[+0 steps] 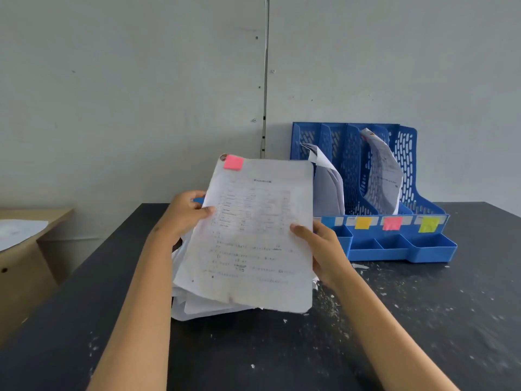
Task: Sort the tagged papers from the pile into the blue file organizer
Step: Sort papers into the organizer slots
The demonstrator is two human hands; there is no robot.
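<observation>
sheet (253,235): thin paper, matt, creased and smudged, frayed at its lower edge
tag (233,162): pink sticky paper, matt
pile (191,300): crumpled white paper, under the sheet
organizer (406,249): blue plastic, smooth with a slight sheen (walls perforated)
table (282,356): dark, matt, rough-looking top flecked with pale bits
wall (141,80): behind the organizer, grey, matt, scuffed

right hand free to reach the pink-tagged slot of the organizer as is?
Probably not yet: the right hand and the left hand both grip the paper with the pink tag. The path looks open, though: the pink-labelled slot of the blue organizer sits just beyond it, unobstructed.
</observation>
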